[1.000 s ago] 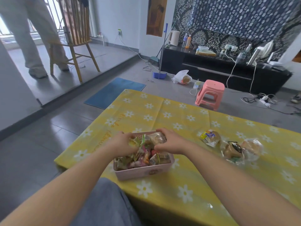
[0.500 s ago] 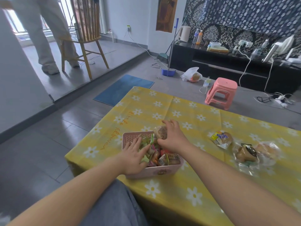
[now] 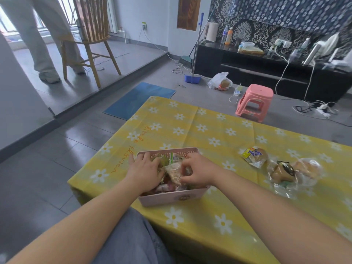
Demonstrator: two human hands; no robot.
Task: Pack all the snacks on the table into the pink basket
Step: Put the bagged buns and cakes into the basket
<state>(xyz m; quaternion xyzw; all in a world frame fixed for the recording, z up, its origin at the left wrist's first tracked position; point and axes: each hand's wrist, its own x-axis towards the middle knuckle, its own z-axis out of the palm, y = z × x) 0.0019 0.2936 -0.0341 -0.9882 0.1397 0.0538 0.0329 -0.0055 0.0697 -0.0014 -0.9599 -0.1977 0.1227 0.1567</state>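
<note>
1. Because both of your hands lie over the pink basket [image 3: 171,197], much of what it holds is hidden; you can make out only a heap of small wrapped snacks [image 3: 163,187], too jumbled to tell apart.
2. Your left hand [image 3: 145,169] lies flat on the heap, its grip spread wide and holding nothing.
3. Your right hand [image 3: 198,171] has its grip curled narrow on a clear oat-coloured packet [image 3: 174,172] between the two hands.
4. The basket sits near the desk [image 3: 219,130] edge closest to you.
5. Well to the right of your right hand, three wrapped buns lie on the desk: a yellow-labelled bun [image 3: 255,156], a dark-labelled bun [image 3: 282,172] and a pale bun [image 3: 306,169].
</note>
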